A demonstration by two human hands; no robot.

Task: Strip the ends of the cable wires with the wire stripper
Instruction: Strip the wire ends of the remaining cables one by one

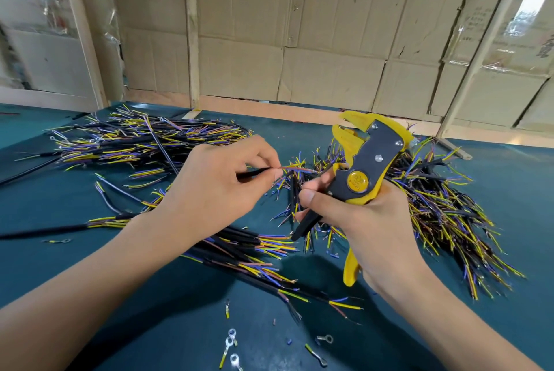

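My left hand point(223, 183) pinches a thin black cable point(254, 172) between thumb and forefinger; its coloured wire ends point(295, 169) stick out to the right. My right hand point(359, 214) grips the handles of a yellow and dark grey wire stripper point(364, 157), held upright with its jaws pointing up and left. The wire ends lie just left of the stripper's body, below the jaws, not between them.
Heaps of black cables with yellow, blue and brown wire ends lie on the teal table at back left point(144, 139), at right point(449, 214) and in front of my hands point(248, 253). Small ring terminals point(232, 340) and insulation scraps are scattered near the front. Cardboard walls stand behind.
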